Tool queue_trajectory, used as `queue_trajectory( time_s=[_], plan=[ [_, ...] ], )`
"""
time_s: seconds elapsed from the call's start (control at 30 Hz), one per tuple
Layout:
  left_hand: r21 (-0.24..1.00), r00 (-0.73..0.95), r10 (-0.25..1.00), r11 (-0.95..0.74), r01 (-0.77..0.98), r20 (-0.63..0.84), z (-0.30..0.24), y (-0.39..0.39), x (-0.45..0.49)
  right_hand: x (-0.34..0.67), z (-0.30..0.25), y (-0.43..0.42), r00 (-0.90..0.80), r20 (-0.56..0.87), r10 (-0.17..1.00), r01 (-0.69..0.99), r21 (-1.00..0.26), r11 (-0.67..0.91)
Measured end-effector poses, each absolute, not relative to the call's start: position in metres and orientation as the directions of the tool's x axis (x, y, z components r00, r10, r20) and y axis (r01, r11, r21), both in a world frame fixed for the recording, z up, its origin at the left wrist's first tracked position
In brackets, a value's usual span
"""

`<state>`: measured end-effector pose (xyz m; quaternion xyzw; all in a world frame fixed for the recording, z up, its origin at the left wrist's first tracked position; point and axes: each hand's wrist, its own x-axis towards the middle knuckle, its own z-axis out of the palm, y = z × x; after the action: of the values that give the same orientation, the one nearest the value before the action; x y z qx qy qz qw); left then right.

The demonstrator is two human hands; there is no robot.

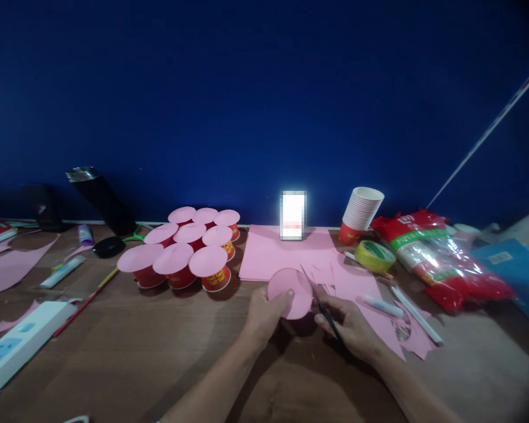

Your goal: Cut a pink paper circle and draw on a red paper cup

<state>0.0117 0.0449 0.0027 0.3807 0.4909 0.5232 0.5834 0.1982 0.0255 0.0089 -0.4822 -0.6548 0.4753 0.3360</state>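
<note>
My left hand is closed on a pink paper disc, thumb on its lower left edge. My right hand grips a pair of scissors, whose thin blades point up along the disc's right edge. Both hands hover over the brown table, just in front of a stack of pink paper sheets. To the left stand several red paper cups, each capped with a pink disc.
Pink offcuts and white glue sticks lie right of my hands. Behind them are a yellow tape roll, a cup stack and a red bag of cups. A power strip, pencil and dark flask are at left.
</note>
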Motion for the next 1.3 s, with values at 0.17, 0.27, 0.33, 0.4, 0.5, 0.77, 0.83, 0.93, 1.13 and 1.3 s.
queue_trajectory(
  time_s=[0.17, 0.27, 0.33, 0.4, 0.5, 0.77, 0.83, 0.93, 1.13, 1.3],
  plan=[
    [0.966, -0.030, 0.985, 0.159, -0.202, -0.168, 0.001, 0.045, 0.011, 0.199, 0.010, 0.025, -0.320, 0.001, 0.947, 0.312, -0.944, 0.106],
    [0.972, -0.032, 0.987, 0.150, -0.183, -0.158, 0.001, 0.045, 0.010, 0.199, 0.012, 0.024, -0.318, 0.000, 0.948, 0.317, -0.942, 0.106],
    [0.975, -0.035, 0.987, 0.147, -0.167, -0.155, 0.002, 0.045, 0.010, 0.199, 0.012, 0.024, -0.317, -0.013, 0.948, 0.319, -0.943, 0.094],
    [0.975, -0.038, 0.987, 0.147, -0.167, -0.155, 0.001, 0.045, 0.010, 0.199, 0.012, 0.024, -0.315, -0.019, 0.949, 0.326, -0.941, 0.090],
    [0.971, -0.046, 0.986, 0.149, -0.186, -0.160, -0.001, 0.045, 0.010, 0.199, 0.012, 0.025, -0.304, -0.014, 0.953, 0.346, -0.933, 0.096],
    [0.967, -0.079, 0.985, 0.132, -0.218, -0.153, 0.003, 0.046, 0.011, 0.200, 0.011, 0.024, -0.293, -0.020, 0.956, 0.345, -0.935, 0.086],
    [0.968, -0.085, 0.985, 0.127, -0.214, -0.148, 0.004, 0.046, 0.011, 0.200, 0.010, 0.024, -0.298, -0.022, 0.954, 0.336, -0.938, 0.083],
    [0.973, -0.088, 0.987, 0.117, -0.202, -0.137, 0.001, 0.047, 0.010, 0.201, 0.009, 0.024, -0.303, -0.029, 0.952, 0.334, -0.939, 0.078],
    [0.971, -0.067, 0.990, 0.108, -0.213, -0.124, -0.009, 0.049, 0.008, 0.202, 0.007, 0.024, -0.302, -0.025, 0.953, 0.358, -0.929, 0.089],
    [0.968, -0.095, 0.986, 0.109, -0.228, -0.134, -0.010, 0.050, 0.008, 0.202, 0.006, 0.024, -0.291, -0.034, 0.956, 0.348, -0.935, 0.072]
  ],
)
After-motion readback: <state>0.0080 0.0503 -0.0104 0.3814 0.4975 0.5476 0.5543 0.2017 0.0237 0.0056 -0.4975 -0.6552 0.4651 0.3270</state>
